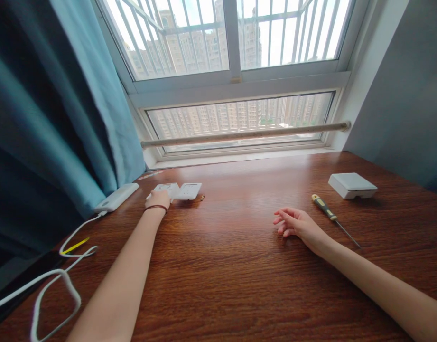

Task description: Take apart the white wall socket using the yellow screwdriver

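Note:
My left hand [158, 197] reaches far forward across the wooden table [221, 266] and rests on a flat white plate [168, 189], its fingers hidden behind the knuckles. A second white plate [190, 191] lies touching the first on its right, and a tiny screw [202, 197] sits just beyond it. My right hand [294, 224] lies relaxed on the table with fingers loosely apart and nothing in it. A screwdriver [327, 212] with a yellow and black handle lies just right of that hand.
A white square box [351, 185] sits at the back right. At the far left lies a white power bank [116, 197] with a white cable [67, 280] looping toward me. A teal curtain [61, 118] hangs left; a window [232, 71] is behind.

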{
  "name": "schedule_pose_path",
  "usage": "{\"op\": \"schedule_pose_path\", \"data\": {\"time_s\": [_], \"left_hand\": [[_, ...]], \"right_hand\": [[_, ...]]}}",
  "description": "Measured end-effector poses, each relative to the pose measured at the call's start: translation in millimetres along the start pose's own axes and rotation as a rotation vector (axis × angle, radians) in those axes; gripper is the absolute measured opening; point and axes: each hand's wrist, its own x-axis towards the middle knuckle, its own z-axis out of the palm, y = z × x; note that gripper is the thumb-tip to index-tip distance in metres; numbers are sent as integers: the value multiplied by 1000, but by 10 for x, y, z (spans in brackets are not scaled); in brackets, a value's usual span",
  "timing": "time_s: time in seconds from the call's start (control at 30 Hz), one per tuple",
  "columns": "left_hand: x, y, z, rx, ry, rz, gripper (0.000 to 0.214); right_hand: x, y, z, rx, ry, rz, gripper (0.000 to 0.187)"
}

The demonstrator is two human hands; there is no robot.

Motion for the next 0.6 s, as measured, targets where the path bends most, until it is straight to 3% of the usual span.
{"op": "schedule_pose_path", "data": {"time_s": [0.23, 0.47, 0.6], "left_hand": [[-142, 157, 20, 339, -10, 157, 41], [-723, 740, -8, 545, 184, 617, 43], [-972, 849, 186, 600, 78, 876, 42]], "right_hand": [[-3, -16, 6, -33, -11, 3, 34], [-18, -65, 18, -83, -46, -43, 37], [-29, -93, 7, -80, -26, -41, 36]]}}
